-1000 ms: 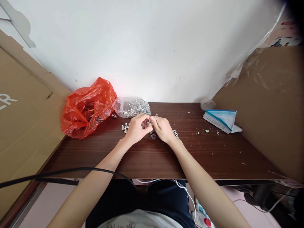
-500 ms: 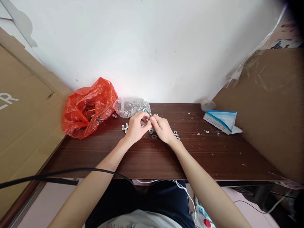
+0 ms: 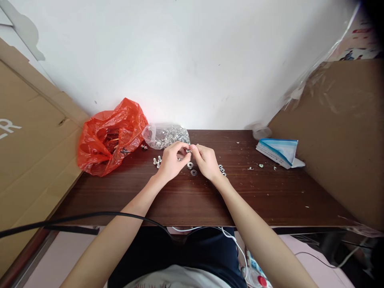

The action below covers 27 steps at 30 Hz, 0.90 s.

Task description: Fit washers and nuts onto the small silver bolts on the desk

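Left hand (image 3: pixel 173 161) and right hand (image 3: pixel 206 161) pinch a bolt (image 3: pixel 188 151) from opposite sides, apparently steadying it; washers (image 3: pixel 194 175) lie between them, within reach.

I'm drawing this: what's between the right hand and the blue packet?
Small metal rings near the right hand, then pale scraps nearer the blue packet; the head view shows it.

Dark wood-grain table (image 3: pixel 186 202) set against a white wall (image 3: pixel 192 60).
Brown cardboard (image 3: pixel 339 140) stands at both ends (lettered in white on the left); pale pink floor (image 3: pixel 60 256) shows below, and soft light lies over the wall.
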Tool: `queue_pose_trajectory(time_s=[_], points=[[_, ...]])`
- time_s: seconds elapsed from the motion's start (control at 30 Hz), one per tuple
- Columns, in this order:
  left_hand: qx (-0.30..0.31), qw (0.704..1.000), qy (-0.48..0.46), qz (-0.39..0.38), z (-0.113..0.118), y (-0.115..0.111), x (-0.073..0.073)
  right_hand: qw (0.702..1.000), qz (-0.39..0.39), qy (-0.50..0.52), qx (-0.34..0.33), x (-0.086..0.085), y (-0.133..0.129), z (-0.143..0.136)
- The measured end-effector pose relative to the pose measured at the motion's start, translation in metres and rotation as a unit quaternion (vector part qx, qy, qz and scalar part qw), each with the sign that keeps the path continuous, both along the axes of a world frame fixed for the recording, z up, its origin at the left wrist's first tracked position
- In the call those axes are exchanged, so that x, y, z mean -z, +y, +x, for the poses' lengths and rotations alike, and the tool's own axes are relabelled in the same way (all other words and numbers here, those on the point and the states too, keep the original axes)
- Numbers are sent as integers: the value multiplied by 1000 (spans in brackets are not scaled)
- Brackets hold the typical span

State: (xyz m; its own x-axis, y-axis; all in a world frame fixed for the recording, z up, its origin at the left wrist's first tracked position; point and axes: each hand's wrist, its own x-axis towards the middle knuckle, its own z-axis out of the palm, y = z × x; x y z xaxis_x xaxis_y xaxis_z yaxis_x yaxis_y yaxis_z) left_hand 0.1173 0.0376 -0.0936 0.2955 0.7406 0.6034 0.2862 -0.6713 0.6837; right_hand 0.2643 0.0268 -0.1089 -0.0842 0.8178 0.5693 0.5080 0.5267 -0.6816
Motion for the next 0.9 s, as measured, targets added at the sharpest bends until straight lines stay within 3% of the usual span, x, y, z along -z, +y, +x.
queue_pose_trajectory(time_s=[0.17,0.27,0.63,0.9], points=[[29,986,-92,-137,1,3,3,999,8,-19,30,-1,0,2],[44,973,-145,-176,1,4,4,999,7,-24,39,-2,0,3],[24,973,-112,-202,-1,7,5,998,4,-44,40,0,0,3],[70,958,-142,-241,1,8,7,998,-2,-56,37,2,1,3]])
